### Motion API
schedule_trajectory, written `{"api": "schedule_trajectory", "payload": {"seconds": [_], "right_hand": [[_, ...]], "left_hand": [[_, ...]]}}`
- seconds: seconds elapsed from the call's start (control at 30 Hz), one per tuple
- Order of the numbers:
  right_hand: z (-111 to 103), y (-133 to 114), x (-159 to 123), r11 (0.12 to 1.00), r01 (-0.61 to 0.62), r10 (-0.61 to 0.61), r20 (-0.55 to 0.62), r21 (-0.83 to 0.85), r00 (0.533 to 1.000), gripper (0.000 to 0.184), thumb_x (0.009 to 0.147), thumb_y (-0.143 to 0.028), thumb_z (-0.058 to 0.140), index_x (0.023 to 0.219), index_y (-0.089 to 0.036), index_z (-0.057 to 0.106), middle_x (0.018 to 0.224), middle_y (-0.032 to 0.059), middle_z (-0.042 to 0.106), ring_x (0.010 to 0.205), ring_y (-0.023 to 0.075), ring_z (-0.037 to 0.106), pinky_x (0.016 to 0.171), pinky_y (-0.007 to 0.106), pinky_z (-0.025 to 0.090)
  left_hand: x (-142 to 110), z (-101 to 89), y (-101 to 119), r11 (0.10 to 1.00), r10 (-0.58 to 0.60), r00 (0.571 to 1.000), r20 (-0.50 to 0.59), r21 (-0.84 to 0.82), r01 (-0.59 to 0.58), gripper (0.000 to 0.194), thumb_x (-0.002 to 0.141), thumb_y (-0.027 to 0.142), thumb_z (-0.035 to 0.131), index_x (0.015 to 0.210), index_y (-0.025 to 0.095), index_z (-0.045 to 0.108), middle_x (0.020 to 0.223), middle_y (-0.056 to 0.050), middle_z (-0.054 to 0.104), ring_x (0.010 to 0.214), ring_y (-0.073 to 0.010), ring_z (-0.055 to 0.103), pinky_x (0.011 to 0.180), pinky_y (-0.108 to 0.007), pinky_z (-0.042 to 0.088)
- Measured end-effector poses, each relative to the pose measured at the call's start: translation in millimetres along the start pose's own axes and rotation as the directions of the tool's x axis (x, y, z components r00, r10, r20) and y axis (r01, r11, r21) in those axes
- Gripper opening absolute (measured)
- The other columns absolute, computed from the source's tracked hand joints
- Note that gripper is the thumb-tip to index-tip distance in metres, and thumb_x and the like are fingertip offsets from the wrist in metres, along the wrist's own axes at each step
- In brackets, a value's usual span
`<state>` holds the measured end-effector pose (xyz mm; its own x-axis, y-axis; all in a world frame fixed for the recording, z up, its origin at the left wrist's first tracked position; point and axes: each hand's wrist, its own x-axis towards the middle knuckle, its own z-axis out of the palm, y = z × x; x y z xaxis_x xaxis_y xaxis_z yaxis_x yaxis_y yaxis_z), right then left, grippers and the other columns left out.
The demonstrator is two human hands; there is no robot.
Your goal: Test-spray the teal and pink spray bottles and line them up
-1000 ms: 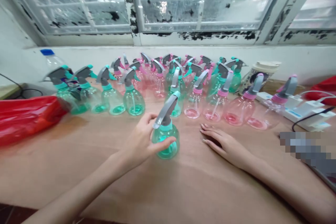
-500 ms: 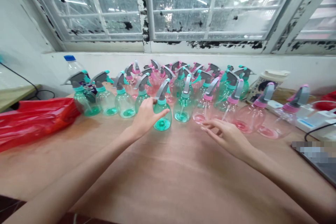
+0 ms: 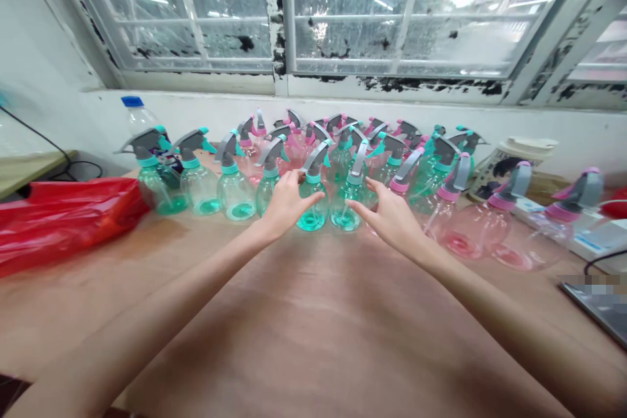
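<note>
Several clear spray bottles with grey trigger heads stand in rows on the table. My left hand (image 3: 288, 204) is closed round the left side of a green spray bottle (image 3: 312, 217), its thumb across the front. Just right of that bottle stands a second green spray bottle (image 3: 344, 217). My right hand (image 3: 392, 214) curves round its right side, thumb at the front and fingers reaching behind. Part of a pink spray bottle (image 3: 404, 176) is hidden behind my right hand. More pink spray bottles (image 3: 475, 228) stand to the right, and green ones (image 3: 238, 196) to the left.
A red plastic bag (image 3: 73, 222) lies at the left. A blue-capped bottle (image 3: 134, 111) stands behind the left spray bottles. At the right are a pale printed container (image 3: 514, 163), white power strips (image 3: 595, 235) and a dark flat device (image 3: 600, 307). The window wall borders the back.
My left hand has pushed its green spray bottle back, level with the one beside it. My right hand has moved up and left from the pink bottles to the second green spray bottle.
</note>
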<state>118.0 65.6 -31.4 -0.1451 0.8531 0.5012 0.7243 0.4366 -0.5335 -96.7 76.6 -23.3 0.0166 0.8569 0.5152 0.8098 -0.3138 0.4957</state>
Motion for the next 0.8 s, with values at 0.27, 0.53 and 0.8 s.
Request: {"api": "schedule_trajectory", "payload": {"seconds": [0.27,0.53,0.8], "right_hand": [[28.0,0.9,16.4,0.999,-0.047,0.047,-0.056,0.013,0.997,0.061,0.088,-0.050,0.058,0.133,-0.009,0.052,0.122,0.0225,0.064,0.115,0.0374,0.060,0.090,0.050,0.050],[23.8,-2.5,9.8,0.990,-0.079,0.080,0.002,-0.113,0.997,0.060,0.090,-0.053,0.055,0.131,-0.009,0.052,0.121,0.0219,0.064,0.114,0.0384,0.060,0.090,0.049,0.049],[17.5,-13.7,-4.9,0.976,-0.084,0.097,0.056,-0.201,0.994,0.061,0.093,-0.053,0.049,0.137,-0.010,0.046,0.133,0.0209,0.057,0.113,0.0396,0.061,0.086,0.050,0.051]], "left_hand": [[9.2,5.9,-1.8,1.000,0.002,1.000,-0.023,-0.016,-0.002,0.050,0.079,0.036,0.076,0.115,0.009,0.055,0.115,-0.017,0.064,0.108,-0.0289,0.063,0.093,-0.042,0.049],[9.5,3.6,0.0,0.999,-0.019,1.000,-0.013,-0.033,0.018,0.055,0.079,0.038,0.075,0.119,0.010,0.052,0.120,-0.019,0.062,0.112,-0.0304,0.062,0.093,-0.043,0.050],[-19.0,-20.9,22.7,1.000,0.002,1.000,0.022,-0.002,-0.002,0.059,0.079,0.024,0.073,0.129,0.014,0.044,0.130,-0.019,0.057,0.123,-0.0289,0.055,0.103,-0.046,0.045]]}}
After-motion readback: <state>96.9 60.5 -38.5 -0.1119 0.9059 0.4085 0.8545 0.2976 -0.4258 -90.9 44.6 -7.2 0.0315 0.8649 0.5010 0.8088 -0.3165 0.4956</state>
